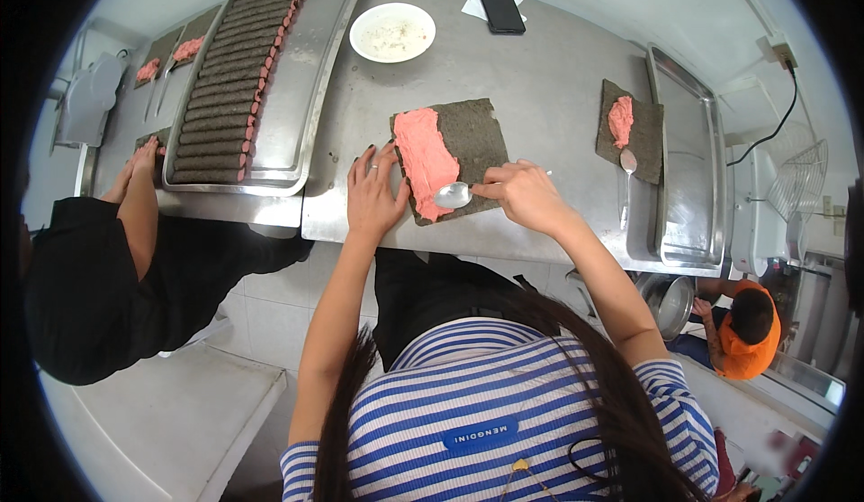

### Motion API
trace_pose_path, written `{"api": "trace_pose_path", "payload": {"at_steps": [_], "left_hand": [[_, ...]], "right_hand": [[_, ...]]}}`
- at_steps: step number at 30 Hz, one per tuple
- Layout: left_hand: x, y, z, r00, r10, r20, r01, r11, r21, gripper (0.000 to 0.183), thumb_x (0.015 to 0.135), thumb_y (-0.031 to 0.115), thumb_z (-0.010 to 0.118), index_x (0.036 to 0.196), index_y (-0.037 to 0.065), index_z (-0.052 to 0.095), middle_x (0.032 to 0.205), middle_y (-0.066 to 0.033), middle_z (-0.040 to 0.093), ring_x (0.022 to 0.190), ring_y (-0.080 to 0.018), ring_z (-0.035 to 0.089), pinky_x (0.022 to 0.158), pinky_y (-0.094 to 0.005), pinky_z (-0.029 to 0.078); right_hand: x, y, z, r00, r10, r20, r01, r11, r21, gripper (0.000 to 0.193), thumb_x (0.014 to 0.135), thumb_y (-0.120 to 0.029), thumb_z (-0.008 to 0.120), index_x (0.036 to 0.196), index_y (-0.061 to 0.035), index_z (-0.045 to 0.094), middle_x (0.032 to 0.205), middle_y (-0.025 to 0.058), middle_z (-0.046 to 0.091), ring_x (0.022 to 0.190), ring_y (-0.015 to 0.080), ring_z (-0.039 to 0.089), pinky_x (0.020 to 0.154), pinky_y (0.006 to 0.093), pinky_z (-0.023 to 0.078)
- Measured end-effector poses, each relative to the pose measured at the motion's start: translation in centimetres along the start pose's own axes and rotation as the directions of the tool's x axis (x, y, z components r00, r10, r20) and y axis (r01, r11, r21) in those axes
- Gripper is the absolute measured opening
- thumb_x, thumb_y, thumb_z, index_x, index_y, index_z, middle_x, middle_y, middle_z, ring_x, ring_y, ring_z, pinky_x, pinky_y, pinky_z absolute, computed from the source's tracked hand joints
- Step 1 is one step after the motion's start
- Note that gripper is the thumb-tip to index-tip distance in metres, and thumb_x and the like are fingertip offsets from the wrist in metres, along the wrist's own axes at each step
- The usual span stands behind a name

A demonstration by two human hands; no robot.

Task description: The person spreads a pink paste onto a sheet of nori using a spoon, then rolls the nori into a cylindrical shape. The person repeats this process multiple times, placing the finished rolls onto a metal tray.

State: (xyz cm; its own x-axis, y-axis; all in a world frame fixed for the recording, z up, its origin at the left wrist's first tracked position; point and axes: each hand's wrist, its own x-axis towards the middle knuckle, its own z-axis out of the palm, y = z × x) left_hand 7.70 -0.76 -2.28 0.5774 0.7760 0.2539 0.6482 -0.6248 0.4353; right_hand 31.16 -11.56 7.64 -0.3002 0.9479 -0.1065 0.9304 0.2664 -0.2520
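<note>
Here, smooth pink paste on a dark-green rectangular seaweed sheet.
The right hand grasps a shiny metal spoon; the left hand, fingers spread, touches the sheet's edge.

A black phone lies on white paper at top centre, a cable hangs from an upper-right socket, and an orange-shirted person is beside a metal pot at lower right.
</note>
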Motion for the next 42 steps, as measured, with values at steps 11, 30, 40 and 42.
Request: {"api": "trace_pose_path", "payload": {"at_steps": [11, 30, 40, 42], "left_hand": [[0.2, 0.0, -0.7, 0.997, -0.012, 0.08, 0.02, 0.995, -0.095, 0.051, 0.078, 0.022, 0.062, 0.123, 0.007, 0.044, 0.136, -0.0052, 0.049, 0.132, -0.0322, 0.035, 0.11, -0.0466, 0.025], [-0.4, -1.0, -1.9, 0.907, 0.026, 0.421, 0.004, 0.998, -0.068, 0.109, 0.067, 0.038, 0.075, 0.149, 0.01, 0.01, 0.155, -0.0113, 0.019, 0.145, -0.0338, 0.01, 0.116, -0.0512, 0.009], [-0.6, -1.6, -1.6, 0.904, 0.069, 0.422, -0.049, 0.997, -0.059, 0.113, 0.066, 0.041, 0.075, 0.15, 0.007, 0.009, 0.156, -0.012, 0.016, 0.145, -0.035, 0.009, 0.116, -0.0524, 0.01], [-0.6, -1.6, -1.5, 0.899, 0.068, 0.433, -0.055, 0.998, -0.043, 0.113, 0.065, 0.041, 0.075, 0.15, 0.006, 0.008, 0.156, -0.0125, 0.015, 0.145, -0.0352, 0.008, 0.116, -0.0523, 0.01]], "right_hand": [[4.8, 1.7, 3.1, 0.983, -0.027, -0.184, -0.002, 0.988, -0.155, 0.024, 0.078, -0.013, 0.057, 0.098, -0.0136, 0.07, 0.084, 0.0032, 0.061, 0.083, 0.0214, 0.062, 0.072, 0.0355, 0.049], [0.3, -1.6, 1.9, 0.943, -0.308, -0.128, 0.271, 0.93, -0.247, 0.02, 0.073, -0.013, 0.059, 0.09, -0.0066, 0.068, 0.082, 0.0014, 0.059, 0.078, 0.0169, 0.056, 0.07, 0.0309, 0.044], [1.6, -2.7, 2.5, 0.98, 0.105, -0.168, -0.139, 0.969, -0.205, 0.027, 0.074, -0.01, 0.058, 0.099, -0.0094, 0.067, 0.078, 0.0052, 0.056, 0.072, 0.0227, 0.061, 0.059, 0.0365, 0.052], [0.7, -3.6, 3.0, 0.978, 0.161, -0.135, -0.188, 0.958, -0.218, 0.028, 0.073, -0.01, 0.058, 0.1, -0.0097, 0.067, 0.077, 0.0059, 0.056, 0.071, 0.0232, 0.061, 0.058, 0.0363, 0.052]]}}
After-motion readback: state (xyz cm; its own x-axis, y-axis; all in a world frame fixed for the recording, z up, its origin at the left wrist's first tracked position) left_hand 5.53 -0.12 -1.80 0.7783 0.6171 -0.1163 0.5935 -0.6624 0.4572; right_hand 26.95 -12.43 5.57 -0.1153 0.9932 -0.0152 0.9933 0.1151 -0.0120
